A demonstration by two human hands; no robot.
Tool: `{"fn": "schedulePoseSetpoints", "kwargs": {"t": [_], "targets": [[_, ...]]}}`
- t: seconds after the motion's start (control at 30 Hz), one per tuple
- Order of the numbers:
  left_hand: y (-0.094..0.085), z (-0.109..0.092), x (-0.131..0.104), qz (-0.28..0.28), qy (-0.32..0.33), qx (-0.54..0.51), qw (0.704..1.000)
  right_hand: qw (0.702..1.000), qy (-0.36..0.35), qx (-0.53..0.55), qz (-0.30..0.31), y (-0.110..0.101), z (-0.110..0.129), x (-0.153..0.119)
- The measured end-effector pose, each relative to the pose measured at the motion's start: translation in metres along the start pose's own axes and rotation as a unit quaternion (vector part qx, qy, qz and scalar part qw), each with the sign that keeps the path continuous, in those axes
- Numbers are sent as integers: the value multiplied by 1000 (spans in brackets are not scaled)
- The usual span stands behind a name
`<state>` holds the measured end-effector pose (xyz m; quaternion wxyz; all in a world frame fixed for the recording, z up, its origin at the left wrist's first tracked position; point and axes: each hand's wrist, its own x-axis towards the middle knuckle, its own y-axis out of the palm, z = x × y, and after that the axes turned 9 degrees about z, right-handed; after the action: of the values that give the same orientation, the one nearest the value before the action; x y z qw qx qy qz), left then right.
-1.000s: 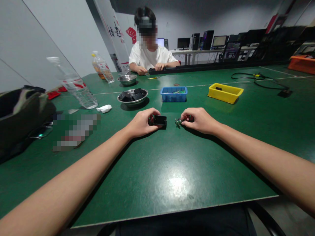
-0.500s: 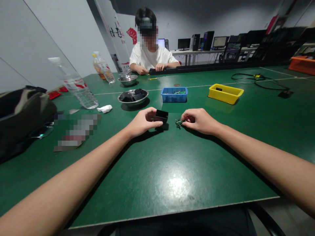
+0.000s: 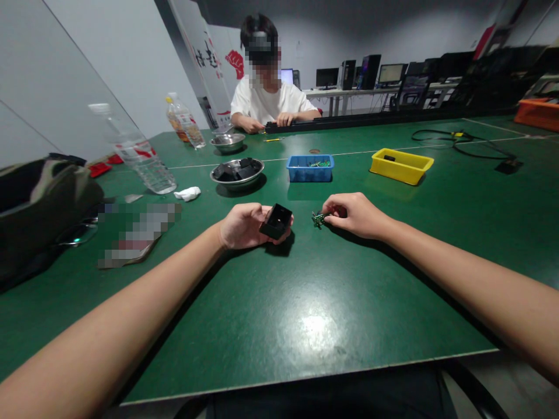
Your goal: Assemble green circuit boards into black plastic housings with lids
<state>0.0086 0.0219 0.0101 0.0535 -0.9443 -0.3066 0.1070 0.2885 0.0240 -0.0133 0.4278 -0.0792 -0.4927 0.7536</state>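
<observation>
My left hand (image 3: 247, 226), palm turned up, holds a small black plastic case (image 3: 276, 222) whose open side faces up towards me. A bright spot shows inside its hollow. To the right, my right hand (image 3: 353, 214) pinches a small green circuit board (image 3: 318, 219) between thumb and fingers, low over the green table. Case and board are apart, with a short gap between them. Beyond my left hand stands a metal bowl (image 3: 238, 184) heaped with black cases. Past the gap lies a blue tray (image 3: 310, 173) with small green boards in it.
A yellow tray (image 3: 399, 169) with a small black piece stands right of the blue one. A second metal bowl (image 3: 227, 144), water bottle (image 3: 142, 160), crumpled tissue (image 3: 187, 194) and bag (image 3: 48, 203) are leftward. A cable (image 3: 476, 145) lies far right. A person (image 3: 271, 96) sits opposite.
My left hand has rolled palm-up and come slightly nearer, tipping the black case so its hollow faces me. My right hand and the circuit board have hardly moved.
</observation>
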Motion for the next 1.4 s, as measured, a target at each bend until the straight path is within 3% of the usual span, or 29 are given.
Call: {"fn": "schedulePoseSetpoints", "kwargs": {"t": [0.37,0.67,0.9,1.27,1.4], "targets": [[1,0,-1,-7,-10,-15,1000,1000,-1,4,3,-1,1,0],[-5,13,1,65,39,-203,976,1000,-6,3,0,0,0,1],[-6,12,0,76,38,-218,972,1000,2,5,2,0,0,0],[-2,5,-1,31,10,-186,982,1000,3,-2,1,0,0,0],[5,6,4,-64,31,-185,980,1000,1,-1,1,0,-1,1]]}}
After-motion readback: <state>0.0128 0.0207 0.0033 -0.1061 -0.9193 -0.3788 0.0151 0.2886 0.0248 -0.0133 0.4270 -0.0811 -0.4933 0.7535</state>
